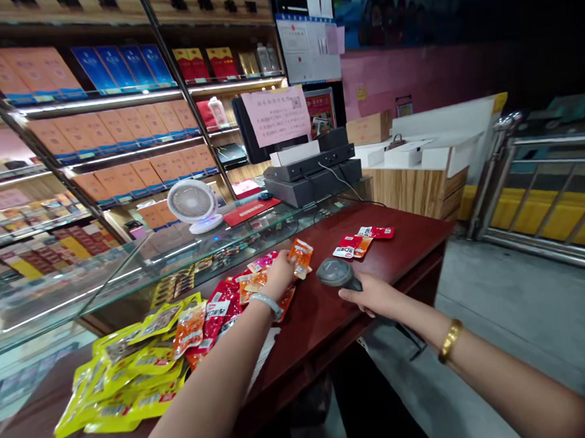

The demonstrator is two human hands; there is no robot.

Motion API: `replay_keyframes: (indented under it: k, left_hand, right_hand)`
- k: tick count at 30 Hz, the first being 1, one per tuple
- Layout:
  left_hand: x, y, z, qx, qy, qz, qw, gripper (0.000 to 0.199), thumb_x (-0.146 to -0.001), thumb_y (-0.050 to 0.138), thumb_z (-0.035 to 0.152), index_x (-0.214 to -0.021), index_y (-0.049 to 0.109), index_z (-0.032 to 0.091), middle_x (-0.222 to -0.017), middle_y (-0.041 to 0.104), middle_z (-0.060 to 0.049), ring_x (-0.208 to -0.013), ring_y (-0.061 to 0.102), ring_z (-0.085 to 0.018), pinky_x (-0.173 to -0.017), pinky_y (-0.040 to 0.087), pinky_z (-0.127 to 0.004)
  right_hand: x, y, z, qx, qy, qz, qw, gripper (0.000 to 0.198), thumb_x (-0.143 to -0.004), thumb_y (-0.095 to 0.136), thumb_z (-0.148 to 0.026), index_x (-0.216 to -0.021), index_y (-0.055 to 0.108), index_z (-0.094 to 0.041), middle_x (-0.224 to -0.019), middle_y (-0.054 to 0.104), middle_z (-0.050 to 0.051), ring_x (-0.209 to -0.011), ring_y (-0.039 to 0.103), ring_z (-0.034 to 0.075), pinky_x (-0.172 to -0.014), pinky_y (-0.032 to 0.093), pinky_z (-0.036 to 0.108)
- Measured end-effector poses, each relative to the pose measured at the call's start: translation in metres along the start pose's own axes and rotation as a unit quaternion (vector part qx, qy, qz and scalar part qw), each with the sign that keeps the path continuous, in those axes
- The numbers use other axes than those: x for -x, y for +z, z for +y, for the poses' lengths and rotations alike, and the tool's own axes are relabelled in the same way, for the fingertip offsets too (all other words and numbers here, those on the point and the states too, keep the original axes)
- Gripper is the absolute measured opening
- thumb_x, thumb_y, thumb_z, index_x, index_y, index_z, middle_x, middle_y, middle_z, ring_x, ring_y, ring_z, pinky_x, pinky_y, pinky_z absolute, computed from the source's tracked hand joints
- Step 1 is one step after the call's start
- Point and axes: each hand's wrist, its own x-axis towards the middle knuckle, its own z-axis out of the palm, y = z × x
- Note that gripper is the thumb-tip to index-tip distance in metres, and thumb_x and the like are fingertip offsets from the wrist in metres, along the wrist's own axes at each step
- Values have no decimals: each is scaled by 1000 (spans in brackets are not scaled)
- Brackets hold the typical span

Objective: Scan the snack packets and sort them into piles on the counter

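My left hand (280,273) is closed on a small orange snack packet (302,257), held just above the dark red table. Wrapped round the handle of a grey barcode scanner (335,271) is my right hand (366,292); the scanner's head points left towards the packet. Under and beside my left arm lie red snack packets (221,307) and orange ones (190,327). A heap of yellow snack packets (133,370) spreads at the table's left. Several red, white and orange packets (361,242) lie apart beyond the scanner.
A glass counter (125,267) runs behind the table (329,316), bearing a white fan (192,204) and a red envelope-like item (252,210). A till with a monitor (312,177) stands behind. Shelves of boxes (110,128) line the left. A metal railing (557,207) is at right.
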Motion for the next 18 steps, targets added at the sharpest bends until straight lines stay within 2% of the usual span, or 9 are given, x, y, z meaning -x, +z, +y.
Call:
replay_keyframes:
  k: [4, 7, 9, 12, 16, 18]
  left_hand:
    - [-5, -22, -19, -102, -20, 25, 994, 31, -90, 49, 29, -115, 62, 15, -117, 67, -20, -118, 58, -34, -100, 39, -47]
    - [-10, -15, -11, -186, 26, 90, 978, 32, -89, 50, 30, -116, 61, 17, -126, 62, -19, -126, 49, -35, -103, 35, -48]
    - [-14, 3, 9, -203, 81, 97, 971, 34, -90, 51, 38, -115, 63, 20, -125, 62, -16, -123, 49, -33, -102, 36, -46]
    - [-22, 40, 52, -162, 125, 47, 978, 44, -90, 50, 55, -111, 67, 22, -122, 65, -14, -120, 52, -32, -102, 37, -45]
    - [-36, 82, 104, -94, 86, -19, 992, 64, -87, 42, 70, -111, 69, 18, -124, 64, -19, -121, 52, -36, -100, 39, -49]
    - [-43, 93, 119, -77, 73, -36, 994, 68, -81, 48, 74, -113, 67, 17, -129, 61, -20, -125, 50, -38, -99, 40, -50]
  right_hand:
    - [6, -12, 6, 8, 8, 14, 1000, 33, -84, 66, -48, -96, 57, -18, -45, 52, -10, -31, 46, 9, -32, 32, 18]
    - [9, -23, 15, 11, 22, 24, 999, 33, -83, 66, -48, -94, 57, -19, -43, 51, -10, -30, 46, 10, -32, 31, 18]
    - [11, -29, 20, 12, 31, 32, 999, 34, -82, 67, -48, -96, 57, -19, -42, 50, -10, -30, 45, 10, -32, 31, 18]
    - [12, -39, 27, 15, 39, 42, 998, 34, -82, 66, -48, -97, 58, -19, -43, 51, -10, -31, 46, 10, -32, 31, 18]
    - [12, -53, 35, 25, 42, 54, 997, 37, -82, 65, -50, -100, 59, -19, -45, 51, -10, -31, 48, 11, -32, 33, 19]
    - [11, -60, 37, 33, 45, 62, 996, 39, -82, 65, -52, -101, 58, -18, -46, 53, -9, -31, 47, 11, -32, 33, 19]
